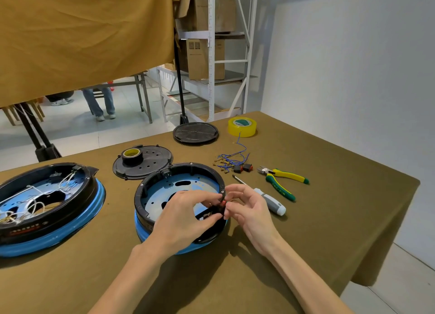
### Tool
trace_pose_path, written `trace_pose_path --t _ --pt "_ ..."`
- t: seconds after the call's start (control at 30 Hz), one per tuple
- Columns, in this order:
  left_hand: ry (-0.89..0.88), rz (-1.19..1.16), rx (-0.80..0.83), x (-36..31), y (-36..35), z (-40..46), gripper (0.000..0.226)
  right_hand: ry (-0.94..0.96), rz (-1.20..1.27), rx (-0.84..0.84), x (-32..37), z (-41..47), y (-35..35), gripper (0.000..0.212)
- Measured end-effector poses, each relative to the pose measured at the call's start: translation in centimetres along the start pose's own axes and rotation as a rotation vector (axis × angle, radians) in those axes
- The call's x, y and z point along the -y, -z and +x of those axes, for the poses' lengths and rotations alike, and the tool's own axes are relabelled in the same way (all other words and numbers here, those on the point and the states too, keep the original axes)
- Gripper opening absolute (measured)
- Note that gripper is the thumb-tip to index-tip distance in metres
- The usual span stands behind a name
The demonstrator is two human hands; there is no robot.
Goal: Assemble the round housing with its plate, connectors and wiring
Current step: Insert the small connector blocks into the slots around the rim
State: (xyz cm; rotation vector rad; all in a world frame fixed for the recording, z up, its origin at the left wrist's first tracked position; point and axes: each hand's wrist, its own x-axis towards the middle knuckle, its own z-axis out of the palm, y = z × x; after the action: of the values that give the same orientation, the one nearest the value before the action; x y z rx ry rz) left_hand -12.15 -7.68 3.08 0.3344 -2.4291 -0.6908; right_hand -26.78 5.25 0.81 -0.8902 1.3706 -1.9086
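A round black-and-blue housing (164, 184) lies open side up in the middle of the table, its blue inner floor bare of wires. At its right rim my left hand (186, 214) and my right hand (249, 210) meet around a small black connector with a red part (223, 203), both pinching it against the rim. A perforated black plate (153, 160) lies behind the housing. Blue wires with brass terminals (231, 160) and two more red-and-black connectors (242, 167) lie to the right.
A second housing with white wiring (47, 203) sits at the left. A black tape roll (132, 155) stands on the plate. Another black disc (195, 132), yellow tape (242, 126), cutters (282, 179) and a screwdriver (268, 199) lie at the back and right.
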Motion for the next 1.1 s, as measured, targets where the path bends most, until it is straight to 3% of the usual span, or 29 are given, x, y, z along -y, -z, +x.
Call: trace_pose_path --t 0.13,0.33,0.73,1.1 --pt "-0.003 -0.031 -0.029 -0.1 -0.1 -0.1 0.049 -0.011 -0.065 -0.028 -0.4 -0.3 0.1 0.038" --pt "-0.032 -0.111 -0.048 0.3 0.1 -0.1 0.053 0.039 -0.189 0.009 -0.3 -1.3 0.2 0.016" --pt "-0.026 -0.188 -0.051 0.5 0.3 0.0 0.054 0.024 -0.134 0.154 0.5 -2.0 0.3 0.025" --pt "-0.068 -0.194 -0.046 0.8 0.4 0.2 0.054 0.014 -0.102 0.166 0.3 -1.9 0.3 0.026"
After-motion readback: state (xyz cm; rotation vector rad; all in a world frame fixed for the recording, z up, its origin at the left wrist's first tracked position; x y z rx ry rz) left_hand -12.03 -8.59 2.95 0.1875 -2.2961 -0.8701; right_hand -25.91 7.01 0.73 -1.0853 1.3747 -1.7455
